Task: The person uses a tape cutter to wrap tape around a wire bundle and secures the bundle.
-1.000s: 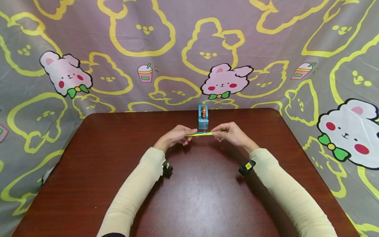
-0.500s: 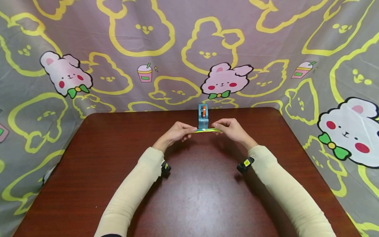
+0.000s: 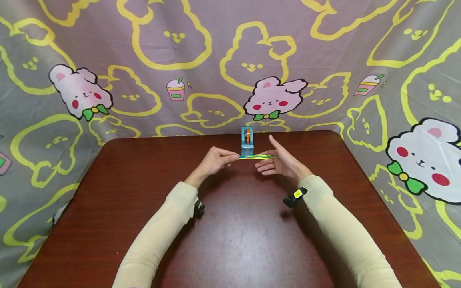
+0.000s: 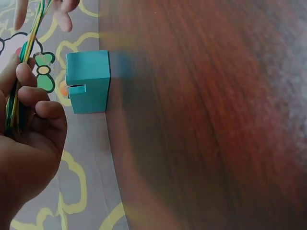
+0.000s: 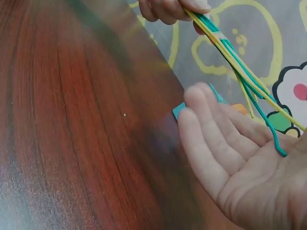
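Note:
My left hand (image 3: 216, 161) pinches one end of a bundle of thin green and yellow wires (image 3: 256, 157), held level above the table. In the right wrist view, a pale strip of tape (image 5: 219, 35) goes around the bundle near the left fingers, and loose wire ends fan out beyond it. My right hand (image 3: 285, 162) is spread with straight fingers and thumb raised, its palm beside those loose ends; one green end appears to touch the palm. Just behind the bundle stands a blue tape dispenser (image 3: 247, 150) with an orange core, partly hidden by the wires.
The dark red-brown wooden table (image 3: 230, 240) ends at a patterned curtain (image 3: 212, 80) behind the dispenser. The curtain also runs along both sides. A small black wrist camera (image 3: 295, 198) sits at each sleeve cuff.
My right hand has let go of the wires and opened, thumb lifting and fingers straightening. The bundle has shifted slightly away from me, nearer the dispenser. My left hand keeps its pinch.

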Available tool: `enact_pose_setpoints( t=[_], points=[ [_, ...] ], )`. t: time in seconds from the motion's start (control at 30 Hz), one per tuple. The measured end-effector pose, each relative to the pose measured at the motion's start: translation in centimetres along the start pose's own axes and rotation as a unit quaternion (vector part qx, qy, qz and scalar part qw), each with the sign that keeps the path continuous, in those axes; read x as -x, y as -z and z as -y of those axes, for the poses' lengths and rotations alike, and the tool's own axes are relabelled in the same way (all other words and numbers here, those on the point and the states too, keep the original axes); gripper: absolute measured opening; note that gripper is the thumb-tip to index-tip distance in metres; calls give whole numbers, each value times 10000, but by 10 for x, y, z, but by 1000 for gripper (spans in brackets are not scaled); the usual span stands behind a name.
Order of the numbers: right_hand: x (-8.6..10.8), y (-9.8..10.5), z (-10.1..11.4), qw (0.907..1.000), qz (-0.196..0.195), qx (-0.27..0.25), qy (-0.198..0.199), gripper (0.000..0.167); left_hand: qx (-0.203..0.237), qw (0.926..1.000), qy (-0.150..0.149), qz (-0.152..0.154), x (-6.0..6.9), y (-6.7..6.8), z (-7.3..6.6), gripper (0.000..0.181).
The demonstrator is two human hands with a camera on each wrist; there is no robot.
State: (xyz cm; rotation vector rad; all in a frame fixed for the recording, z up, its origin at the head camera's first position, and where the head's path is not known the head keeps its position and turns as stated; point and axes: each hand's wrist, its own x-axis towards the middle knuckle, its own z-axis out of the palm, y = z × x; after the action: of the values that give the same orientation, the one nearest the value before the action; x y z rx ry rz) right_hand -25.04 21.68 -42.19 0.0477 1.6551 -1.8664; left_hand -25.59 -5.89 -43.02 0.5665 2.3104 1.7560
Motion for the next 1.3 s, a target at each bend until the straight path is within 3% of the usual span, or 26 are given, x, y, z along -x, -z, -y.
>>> enact_pose_setpoints(
  t=[0.2, 0.4, 0.5, 0.7, 1.0, 1.3],
  points=[
    [-4, -2, -1, 9986, -62, -316, -409, 97, -153, 9996, -247, -72, 1, -1, 3, 18],
    [-6, -3, -4, 9978, -20, -303, -587, 87, -335, 9986, -421, 1, 2, -1, 3, 20],
    [-7, -2, -5, 9980, -87, -278, -560, 74, -372, 9978, -549, -9, 0, -1, 8, 19],
    [-7, -1, -6, 9981, -95, -449, -419, 45, -340, 9977, -580, 32, 0, -2, 9, 18],
    [-7, -2, -6, 9982, -241, -530, -113, 23, -505, 9978, -434, 31, 1, -3, 8, 20],
    [-2, -1, -3, 9972, -421, 52, 608, 14, -412, 9986, -84, 324, -2, 3, 12, 20]
  ],
)
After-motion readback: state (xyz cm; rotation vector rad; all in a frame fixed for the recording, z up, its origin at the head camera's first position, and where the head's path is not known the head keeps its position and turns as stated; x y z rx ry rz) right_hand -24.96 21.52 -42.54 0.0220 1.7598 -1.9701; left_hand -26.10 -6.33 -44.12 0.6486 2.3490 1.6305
